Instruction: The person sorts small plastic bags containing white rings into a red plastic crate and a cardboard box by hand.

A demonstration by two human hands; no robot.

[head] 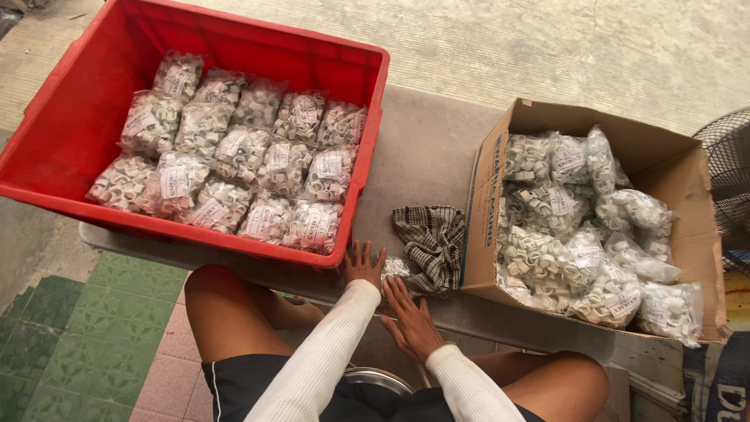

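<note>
Centrally, a small bag of white fittings [396, 267] is pressed flat between the left hand [362, 264] and right hand [409, 320], fingers spread.

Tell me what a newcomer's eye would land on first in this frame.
The big red crate at upper left, packed with rows of clear bags of small white parts. Next, the open cardboard box at right, heaped with similar bags. Between them, both hands, left hand and right hand, lie by a checked cloth.
</note>
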